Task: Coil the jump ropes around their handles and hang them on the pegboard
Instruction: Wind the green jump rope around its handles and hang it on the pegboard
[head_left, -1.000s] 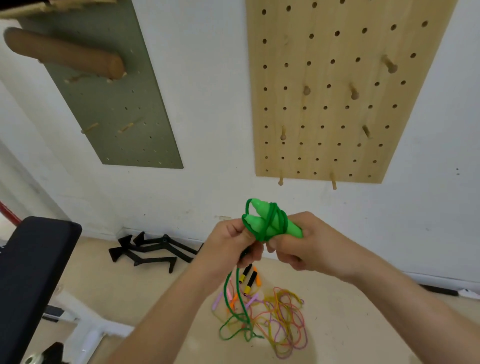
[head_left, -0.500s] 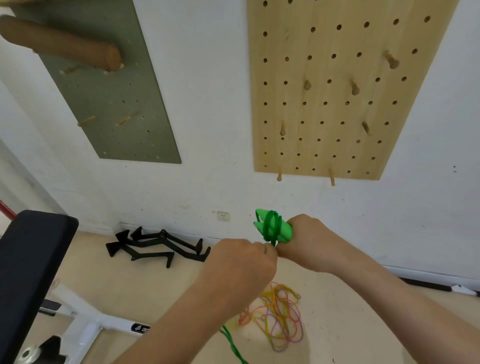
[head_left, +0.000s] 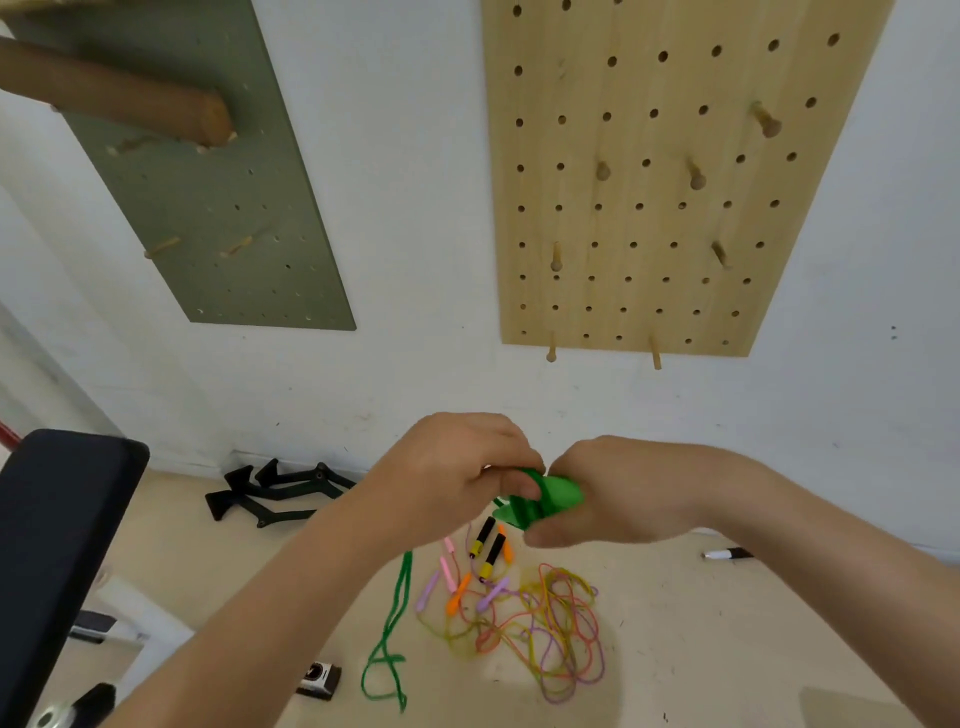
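Head view shows the coiling step: right hand (head_left: 618, 493) clasps the bright green plastic jump-rope handles (head_left: 545, 499) at centre, left hand (head_left: 457, 467) pinches their cord, whose slack green tail (head_left: 389, 623) at 7 o'clock needs further wraps before reaching the pale wooden pegboard (head_left: 649, 182) at 1 o'clock.

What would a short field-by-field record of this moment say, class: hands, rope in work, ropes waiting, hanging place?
left hand: closed on the green rope by the handles
right hand: grip on the green handles
green rope: partly coiled, loose end trailing to the floor
other ropes: tangled on the floor, uncoiled
wooden pegboard: pegs bare, nothing hung
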